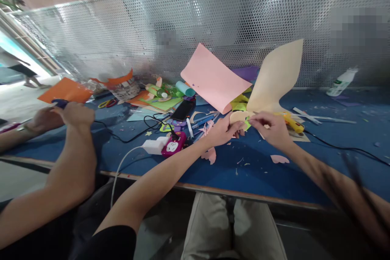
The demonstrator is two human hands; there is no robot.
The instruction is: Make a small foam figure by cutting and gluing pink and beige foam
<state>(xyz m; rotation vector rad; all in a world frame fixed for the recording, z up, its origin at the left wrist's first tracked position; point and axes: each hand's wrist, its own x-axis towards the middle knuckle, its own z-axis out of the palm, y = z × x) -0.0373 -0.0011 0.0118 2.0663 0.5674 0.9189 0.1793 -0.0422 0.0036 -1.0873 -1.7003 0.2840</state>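
Observation:
My left hand grips a small cream cut-out with a rounded edge between thumb and fingers, just above the blue table. Fingers pinched, my right hand is at the cut-out's right side, on a small bright green piece. Behind my hands a large cream sheet stands curled up, and a pink sheet leans to its left. Close to my right hand lies a yellow glue gun with a black cord. Pink scraps lie below my left hand.
A magenta power adapter with a white plug sits left of my forearm. A phone, scissors and a white bottle are farther back. At left, another person's hands hold a dark object near orange paper.

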